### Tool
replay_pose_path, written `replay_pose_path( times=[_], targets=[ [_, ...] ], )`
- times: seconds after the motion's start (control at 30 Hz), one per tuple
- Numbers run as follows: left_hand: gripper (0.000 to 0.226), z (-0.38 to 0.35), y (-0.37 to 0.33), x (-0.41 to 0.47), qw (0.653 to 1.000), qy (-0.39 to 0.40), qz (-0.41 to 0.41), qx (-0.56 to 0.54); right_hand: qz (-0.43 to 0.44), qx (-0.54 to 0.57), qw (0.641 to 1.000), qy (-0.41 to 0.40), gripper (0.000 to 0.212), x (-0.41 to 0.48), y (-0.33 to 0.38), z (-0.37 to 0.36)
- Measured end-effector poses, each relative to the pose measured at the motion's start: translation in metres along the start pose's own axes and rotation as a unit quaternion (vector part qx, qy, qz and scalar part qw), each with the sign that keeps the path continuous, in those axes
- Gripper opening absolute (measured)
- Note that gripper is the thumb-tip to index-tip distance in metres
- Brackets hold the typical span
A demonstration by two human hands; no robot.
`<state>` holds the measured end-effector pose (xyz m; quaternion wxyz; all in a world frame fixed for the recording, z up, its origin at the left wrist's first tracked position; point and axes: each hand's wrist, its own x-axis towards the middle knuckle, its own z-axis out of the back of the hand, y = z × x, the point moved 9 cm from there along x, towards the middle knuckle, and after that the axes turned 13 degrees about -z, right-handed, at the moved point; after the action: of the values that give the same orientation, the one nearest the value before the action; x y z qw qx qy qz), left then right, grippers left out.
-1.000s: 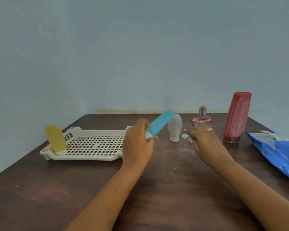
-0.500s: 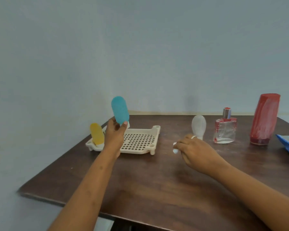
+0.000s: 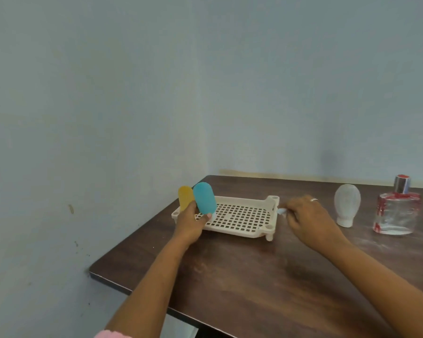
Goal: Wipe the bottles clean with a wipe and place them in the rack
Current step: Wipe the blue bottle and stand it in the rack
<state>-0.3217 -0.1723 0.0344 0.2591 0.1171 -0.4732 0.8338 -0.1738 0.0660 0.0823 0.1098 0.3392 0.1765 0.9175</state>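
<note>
Fingers of the left hand (image 3: 189, 224) curl round the lower end of a teal rounded plastic bottle (image 3: 205, 198), the grip grasping it upright over the left end of a cream perforated plastic rack (image 3: 274, 215). Whether its cap touches the grid is unclear. Just beside it, a yellow rounded plastic bottle (image 3: 185, 197) stands in the rack. The right hand (image 3: 308, 218) sits low over the dark wooden worktop (image 3: 254, 276) near the rack's right edge, its grip pinching a small pale wipe (image 3: 281, 211). Further right stand a white bulb-shaped bottle (image 3: 347, 204) and a red-smeared clear glass bottle (image 3: 396, 213).
</note>
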Motion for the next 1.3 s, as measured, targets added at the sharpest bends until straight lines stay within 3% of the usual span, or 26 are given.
replay_pose_path(
  times=[0.27,0.67,1.13,1.3],
  targets=[
    [0.047,-0.008,0.022,0.012,0.988,0.096,0.032,0.116,-0.044,0.05,0.998,0.015,0.02,0.002,-0.007,-0.007],
    [0.05,-0.005,0.027,0.028,0.982,0.116,0.047,0.145,-0.081,0.067,0.994,0.002,0.023,0.0,-0.02,-0.003],
    [0.064,0.027,0.029,0.01,0.989,-0.069,0.082,0.1,-0.09,0.083,0.992,-0.013,0.025,-0.001,-0.027,0.005],
    [0.053,0.056,-0.013,0.005,0.978,-0.167,-0.03,0.119,-0.093,0.089,0.992,-0.019,0.023,-0.001,-0.028,0.008]
  ],
)
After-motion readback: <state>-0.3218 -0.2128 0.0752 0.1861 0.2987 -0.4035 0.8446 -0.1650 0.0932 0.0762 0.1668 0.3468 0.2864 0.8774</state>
